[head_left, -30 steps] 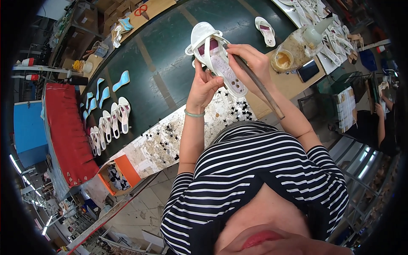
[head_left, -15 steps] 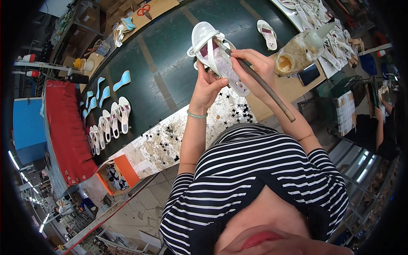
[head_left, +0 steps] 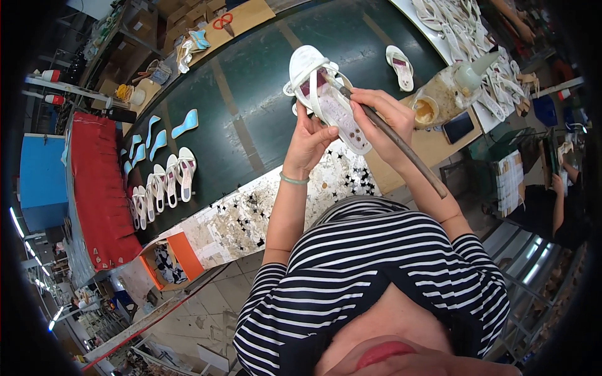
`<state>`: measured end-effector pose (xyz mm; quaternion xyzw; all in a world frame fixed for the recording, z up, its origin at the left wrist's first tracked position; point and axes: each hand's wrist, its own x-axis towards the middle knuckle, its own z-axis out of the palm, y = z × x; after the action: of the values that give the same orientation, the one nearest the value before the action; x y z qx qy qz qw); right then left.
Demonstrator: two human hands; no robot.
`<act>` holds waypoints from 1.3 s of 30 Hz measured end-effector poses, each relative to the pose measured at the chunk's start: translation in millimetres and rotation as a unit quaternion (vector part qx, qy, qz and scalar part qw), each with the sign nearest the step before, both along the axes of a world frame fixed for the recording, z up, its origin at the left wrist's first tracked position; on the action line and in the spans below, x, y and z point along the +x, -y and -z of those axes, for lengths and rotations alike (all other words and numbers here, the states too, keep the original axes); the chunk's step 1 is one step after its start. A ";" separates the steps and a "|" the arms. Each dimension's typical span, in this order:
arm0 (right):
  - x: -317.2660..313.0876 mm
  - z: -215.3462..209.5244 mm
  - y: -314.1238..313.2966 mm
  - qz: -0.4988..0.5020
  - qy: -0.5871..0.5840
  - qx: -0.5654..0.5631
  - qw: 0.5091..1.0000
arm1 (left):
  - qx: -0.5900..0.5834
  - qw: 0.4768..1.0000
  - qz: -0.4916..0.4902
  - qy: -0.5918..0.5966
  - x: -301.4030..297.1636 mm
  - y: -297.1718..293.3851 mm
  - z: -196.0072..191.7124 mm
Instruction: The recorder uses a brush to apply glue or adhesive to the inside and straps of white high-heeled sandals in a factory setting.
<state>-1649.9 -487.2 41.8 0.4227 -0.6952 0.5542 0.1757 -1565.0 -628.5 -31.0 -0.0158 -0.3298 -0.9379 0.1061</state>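
A white strappy sandal (head_left: 342, 122) is held up over the near edge of the green conveyor belt (head_left: 251, 94), its sole facing up at me. My left hand (head_left: 308, 139) grips it from below, thumb along the side. In my right hand (head_left: 387, 119) is a long wooden-handled brush (head_left: 401, 145), slanting down toward my forearm. The brush tip reaches under the straps, onto the dark purple patch of the insole. Right of my hand stands a small cup of yellowish glue (head_left: 426, 110) on a stained board.
White sandals (head_left: 170, 182) stand in a row at left, near blue shoe pieces (head_left: 185, 124). One sandal (head_left: 400, 67) lies on the belt at right. A phone (head_left: 459, 128), a squeeze bottle (head_left: 471, 72) and piled sandals (head_left: 451, 31) are farther right. An orange box (head_left: 182, 260) sits lower left.
The sandal, both hands and the brush sit slightly lower in the picture, as does the belt with its things. The brush is still under the straps, and both grips are unchanged.
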 end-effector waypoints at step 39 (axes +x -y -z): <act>-11.2 4.7 13.8 -0.056 0.019 -0.002 0.998 | 0.021 0.999 0.031 -0.014 -1.8 7.4 6.6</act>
<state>-1661.1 -500.9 37.1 0.4501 -0.6729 0.5721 0.1319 -1566.8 -635.9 -37.6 -0.0370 -0.3077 -0.9472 0.0820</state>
